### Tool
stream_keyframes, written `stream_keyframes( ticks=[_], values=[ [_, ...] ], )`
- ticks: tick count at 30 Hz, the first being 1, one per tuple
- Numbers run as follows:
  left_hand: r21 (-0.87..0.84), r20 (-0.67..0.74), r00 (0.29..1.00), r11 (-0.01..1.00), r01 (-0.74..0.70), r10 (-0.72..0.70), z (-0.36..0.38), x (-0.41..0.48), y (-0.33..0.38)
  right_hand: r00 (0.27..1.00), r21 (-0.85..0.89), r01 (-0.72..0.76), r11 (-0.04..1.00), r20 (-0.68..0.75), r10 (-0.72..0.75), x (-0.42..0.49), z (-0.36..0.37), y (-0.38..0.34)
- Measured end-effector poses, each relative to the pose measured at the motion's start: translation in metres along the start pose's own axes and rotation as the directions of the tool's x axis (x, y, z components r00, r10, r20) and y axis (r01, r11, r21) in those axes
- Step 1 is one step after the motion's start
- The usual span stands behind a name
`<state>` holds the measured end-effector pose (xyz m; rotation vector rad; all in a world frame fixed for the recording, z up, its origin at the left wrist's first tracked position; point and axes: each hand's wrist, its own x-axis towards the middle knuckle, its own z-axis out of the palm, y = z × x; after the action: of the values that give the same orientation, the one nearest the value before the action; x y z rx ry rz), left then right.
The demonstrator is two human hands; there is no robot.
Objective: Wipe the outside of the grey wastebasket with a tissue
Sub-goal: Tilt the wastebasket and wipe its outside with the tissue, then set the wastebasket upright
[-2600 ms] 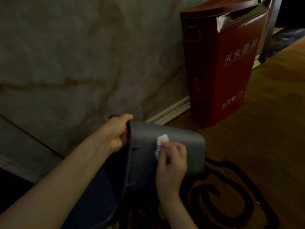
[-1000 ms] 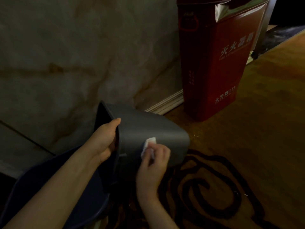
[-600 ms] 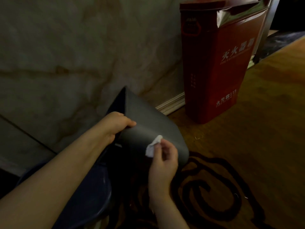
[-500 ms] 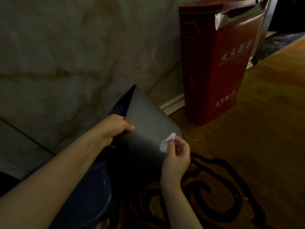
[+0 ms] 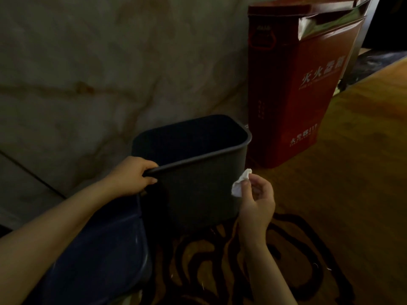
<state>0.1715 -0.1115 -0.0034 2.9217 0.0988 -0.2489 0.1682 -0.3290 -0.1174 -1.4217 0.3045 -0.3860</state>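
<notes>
Right hand (image 5: pixel 256 200) pinches a crumpled white tissue (image 5: pixel 240 183) between thumb and fingertips; the wad sticks up and left out of the pinch. Tissue sits at the right-hand edge of the grey wastebasket (image 5: pixel 198 186), at or just off its outer wall — contact cannot be told in this light.

Left of that pinch, across the near wall, the left hand (image 5: pixel 134 176) is closed on the wastebasket's near rim at its left corner, fingers curled over the lip into the opening, thumb on the outside. Wastebasket upright, mouth open to the camera, inside dark.

Below the left forearm, just beside the wastebasket's left side: a dark blue bin (image 5: pixel 105 256), only partly in view.

Beyond the tissue hand, up and right: a tall red box (image 5: pixel 295 102) with white lettering, standing against the pale marble wall (image 5: pixel 88 62).

Under both hands: brown carpet (image 5: pixel 352 172) with dark swirl lines.
</notes>
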Motion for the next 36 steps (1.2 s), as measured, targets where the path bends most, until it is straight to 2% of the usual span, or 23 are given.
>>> stream_keyframes(
  ticks=[6, 10, 13, 16, 20, 25, 27, 29, 30, 31, 33, 34, 36],
  values=[
    [0.018, -0.151, 0.988, 1.000, 0.020, -0.017, 0.025, -0.009, -0.016, 0.953, -0.089, 0.274, 0.958, 0.156, -0.258, 0.010, 0.007, -0.021],
    [0.079, -0.061, 0.998, 0.997, -0.002, 0.007, 0.031, -0.007, -0.010, 0.887, -0.088, 0.414, 0.906, 0.263, -0.379, 0.025, 0.021, -0.040],
    [0.135, -0.045, 0.999, 0.991, 0.003, 0.003, 0.038, -0.008, -0.006, 0.824, -0.075, 0.517, 0.852, 0.314, -0.472, 0.037, 0.036, -0.056],
    [0.111, -0.033, 0.999, 0.994, 0.012, -0.009, 0.047, -0.011, -0.011, 0.737, -0.109, 0.599, 0.793, 0.463, -0.493, 0.049, 0.061, -0.066],
    [0.081, -0.082, 0.995, 0.996, -0.043, 0.049, 0.053, -0.008, -0.018, 0.632, -0.221, 0.616, 0.756, 0.711, -0.308, 0.058, 0.106, -0.060],
    [0.044, -0.077, 0.995, 0.998, -0.054, 0.057, 0.055, -0.011, -0.020, 0.502, -0.417, 0.678, 0.605, 0.864, 0.033, 0.076, 0.142, -0.050],
    [-0.089, 0.006, 0.998, 0.994, -0.063, 0.064, 0.047, -0.015, -0.017, 0.481, -0.502, 0.669, 0.548, 0.855, 0.195, 0.079, 0.153, -0.053],
    [-0.368, 0.040, 0.998, 0.930, -0.027, 0.045, 0.031, -0.015, -0.015, 0.418, -0.536, 0.708, 0.459, 0.843, 0.339, 0.077, 0.163, -0.056],
    [-0.456, -0.018, 1.000, 0.890, -0.014, 0.006, 0.022, -0.014, -0.017, 0.377, -0.524, 0.766, 0.372, 0.836, 0.400, 0.077, 0.169, -0.057],
    [-0.468, -0.107, 0.993, 0.884, -0.005, -0.051, 0.014, -0.011, -0.020, 0.346, -0.494, 0.825, 0.274, 0.825, 0.446, 0.075, 0.172, -0.061],
    [-0.345, -0.234, 0.952, 0.932, 0.109, -0.198, 0.003, -0.008, -0.027, 0.339, -0.450, 0.883, 0.135, 0.808, 0.482, 0.071, 0.177, -0.066],
    [-0.286, -0.205, 0.941, 0.936, 0.206, -0.269, -0.002, -0.009, -0.032, 0.353, -0.457, 0.882, 0.117, 0.804, 0.479, 0.070, 0.177, -0.066],
    [-0.205, -0.019, 0.925, 0.907, 0.369, -0.380, -0.011, -0.015, -0.035, 0.382, -0.496, 0.861, 0.114, 0.778, 0.499, 0.064, 0.173, -0.078]
  ],
)
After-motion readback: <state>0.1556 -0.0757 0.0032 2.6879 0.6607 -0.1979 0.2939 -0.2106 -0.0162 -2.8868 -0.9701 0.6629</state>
